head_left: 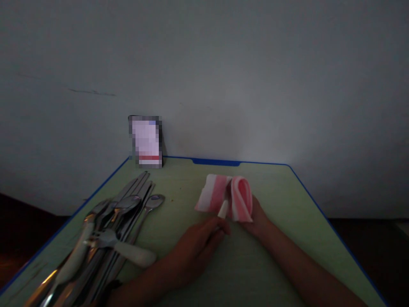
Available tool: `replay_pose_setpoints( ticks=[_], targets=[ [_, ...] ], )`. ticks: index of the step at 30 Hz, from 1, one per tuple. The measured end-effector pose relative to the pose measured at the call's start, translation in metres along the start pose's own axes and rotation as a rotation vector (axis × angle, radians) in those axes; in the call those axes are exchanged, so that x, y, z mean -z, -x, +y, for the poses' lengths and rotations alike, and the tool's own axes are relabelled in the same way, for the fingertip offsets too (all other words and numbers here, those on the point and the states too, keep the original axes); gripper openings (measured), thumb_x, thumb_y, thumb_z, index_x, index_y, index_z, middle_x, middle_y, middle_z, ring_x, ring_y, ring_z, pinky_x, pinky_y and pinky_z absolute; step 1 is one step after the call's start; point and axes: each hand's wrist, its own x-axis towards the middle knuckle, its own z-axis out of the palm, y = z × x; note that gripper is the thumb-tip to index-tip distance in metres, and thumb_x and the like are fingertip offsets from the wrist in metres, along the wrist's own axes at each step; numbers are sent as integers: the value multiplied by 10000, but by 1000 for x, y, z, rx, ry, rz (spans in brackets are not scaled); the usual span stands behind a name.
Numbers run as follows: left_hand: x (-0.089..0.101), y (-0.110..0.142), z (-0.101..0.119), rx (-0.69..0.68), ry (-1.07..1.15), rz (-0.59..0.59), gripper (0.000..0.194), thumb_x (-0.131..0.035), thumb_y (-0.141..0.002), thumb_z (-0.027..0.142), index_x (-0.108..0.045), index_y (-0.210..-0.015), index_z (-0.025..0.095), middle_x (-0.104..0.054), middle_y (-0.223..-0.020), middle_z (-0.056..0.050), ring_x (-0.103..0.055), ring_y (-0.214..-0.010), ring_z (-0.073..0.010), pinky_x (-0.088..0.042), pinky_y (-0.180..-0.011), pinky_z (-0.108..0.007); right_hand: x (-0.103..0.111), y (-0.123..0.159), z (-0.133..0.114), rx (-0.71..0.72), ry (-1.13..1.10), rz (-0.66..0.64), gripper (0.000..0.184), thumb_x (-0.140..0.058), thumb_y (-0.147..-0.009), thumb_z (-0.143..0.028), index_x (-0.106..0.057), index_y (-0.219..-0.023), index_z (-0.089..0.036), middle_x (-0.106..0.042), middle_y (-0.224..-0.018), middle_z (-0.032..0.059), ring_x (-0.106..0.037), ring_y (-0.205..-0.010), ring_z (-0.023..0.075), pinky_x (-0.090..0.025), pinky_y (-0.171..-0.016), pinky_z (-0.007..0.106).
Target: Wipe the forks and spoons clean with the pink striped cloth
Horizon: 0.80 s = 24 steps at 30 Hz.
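Cutlery (107,238) lies heaped left of the left hand (201,245), seemingly for easy reach, while that hand, curled nearly closed, pinches a pale handle (223,209), apparently steadying it against the striped cloth (217,194) just beyond, which hides from me how closed the right hand (257,218) is.

A plain grey wall (255,76), marked by a dark scuff (92,92), rises behind a pale, blue-edged worktop (281,192) in dim light.
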Motion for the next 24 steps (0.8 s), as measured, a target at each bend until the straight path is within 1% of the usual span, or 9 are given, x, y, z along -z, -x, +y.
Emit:
replay_pose_setpoints(
  ticks=[1, 3, 6, 9, 12, 16, 20, 22, 24],
  targets=[
    [0, 1, 1, -30, -31, -17, 165, -343, -943, 240, -506, -948, 211, -574, -890, -5, -525, -791, -137, -413, -722, -237, -5, 2, -4, -24, -30, -13, 212, -642, -713, -388, -639, -825, -209, -640, -728, 8, -570, -625, 143, -485, -642, 299],
    [0, 2, 2, -74, -86, -50, 177, -335, -946, 232, -511, -934, 216, -584, -904, -5, -528, -812, -143, -409, -741, -243, -11, 5, -9, -104, -95, -94, 227, -678, -693, -343, -638, -862, -196, -651, -764, 13, -571, -635, 133, -473, -649, 287],
    [-1, 3, 3, -99, -157, -88, 197, -325, -952, 243, -518, -921, 220, -591, -883, -3, -531, -806, -150, -408, -735, -246, -14, 7, -8, -117, -83, -153, 219, -705, -673, -306, -638, -843, -185, -656, -771, 12, -571, -654, 124, -453, -656, 266],
    [0, 2, 2, -98, -188, -89, 193, -322, -952, 233, -513, -931, 222, -590, -881, -4, -535, -807, -151, -407, -741, -251, -12, 6, -3, -52, -34, -114, 232, -691, -690, -326, -636, -878, -201, -657, -791, 3, -567, -682, 124, -437, -659, 255],
    [1, 1, 2, -112, -194, -75, 178, -323, -947, 213, -501, -950, 221, -583, -926, -11, -535, -835, -152, -403, -762, -259, -13, 5, 1, -26, -52, -22, 238, -650, -728, -378, -630, -898, -212, -648, -771, -8, -556, -670, 124, -427, -649, 255],
    [1, 2, 4, -123, -224, -86, 178, -319, -947, 223, -497, -958, 226, -584, -892, -5, -532, -804, -153, -401, -733, -258, -16, 5, 1, -31, -119, 67, 262, -593, -763, -447, -617, -827, -194, -613, -703, -16, -516, -607, 112, -407, -608, 247],
    [0, 5, 5, -106, -215, -101, 181, -326, -944, 232, -507, -936, 229, -581, -855, 3, -528, -781, -153, -401, -705, -250, -14, 6, 1, -28, -34, 12, 278, -579, -773, -456, -604, -789, -179, -553, -620, -26, -448, -533, 96, -364, -529, 232],
    [1, 5, 5, -85, -177, -91, 191, -324, -942, 230, -515, -926, 225, -578, -862, 0, -528, -793, -154, -406, -719, -251, -12, 6, 1, -14, -4, -36, 239, -604, -762, -418, -603, -813, -185, -560, -647, -26, -455, -550, 96, -367, -535, 228],
    [2, 5, 4, -65, -119, -74, 213, -311, -944, 225, -522, -916, 216, -579, -880, -8, -530, -816, -156, -413, -746, -255, -10, 5, -1, -4, -12, -76, 198, -642, -738, -358, -601, -853, -201, -589, -723, -23, -492, -611, 101, -396, -587, 227]
  ],
)
